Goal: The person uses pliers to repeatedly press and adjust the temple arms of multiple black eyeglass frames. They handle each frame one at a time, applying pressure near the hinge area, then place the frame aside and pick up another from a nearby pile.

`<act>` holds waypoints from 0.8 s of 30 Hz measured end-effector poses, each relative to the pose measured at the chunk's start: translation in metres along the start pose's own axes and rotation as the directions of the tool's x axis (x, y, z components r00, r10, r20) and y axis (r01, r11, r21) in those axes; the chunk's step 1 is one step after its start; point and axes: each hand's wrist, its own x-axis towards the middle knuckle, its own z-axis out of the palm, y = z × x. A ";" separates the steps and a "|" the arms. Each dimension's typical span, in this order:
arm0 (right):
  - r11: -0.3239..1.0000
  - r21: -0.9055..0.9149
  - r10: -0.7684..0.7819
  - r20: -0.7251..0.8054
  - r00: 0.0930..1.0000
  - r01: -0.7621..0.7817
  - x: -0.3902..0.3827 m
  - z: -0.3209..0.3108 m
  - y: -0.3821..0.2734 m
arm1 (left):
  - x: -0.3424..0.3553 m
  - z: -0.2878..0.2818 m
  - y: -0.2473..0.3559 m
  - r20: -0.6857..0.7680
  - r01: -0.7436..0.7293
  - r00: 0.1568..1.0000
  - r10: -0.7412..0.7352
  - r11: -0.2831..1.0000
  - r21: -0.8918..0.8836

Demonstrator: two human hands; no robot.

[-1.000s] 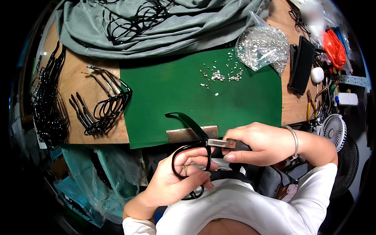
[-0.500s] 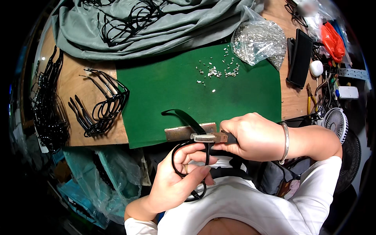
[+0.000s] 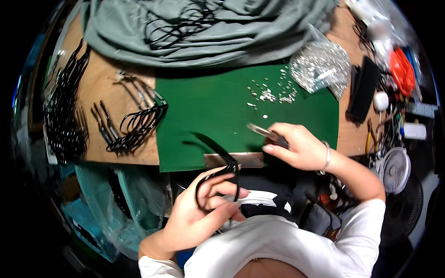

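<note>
Pliers (image 3: 265, 133) have swung up and away from the black glasses frame (image 3: 230, 160), whose hinge corner they were against half a second ago. The right hand (image 3: 299, 148) is clamped on their handles, the blurred tip pointing up and left from that hand, above the green mat (image 3: 199, 111). The left hand (image 3: 197, 211) stays closed on the frame, fingers curled about one rim, with an arm of the glasses reaching out beyond them. With the tool clear, work on that corner looks paused, I judge. Small silver bits (image 3: 268, 95) lie beyond the right hand; more frames (image 3: 134, 125) rest up and left of the left hand.
</note>
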 end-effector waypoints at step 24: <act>0.989 -0.076 0.126 -0.019 0.992 -0.127 0.008 0.007 -0.020 | 0.037 -0.143 -0.004 -0.051 0.296 0.550 0.833 -0.138 0.945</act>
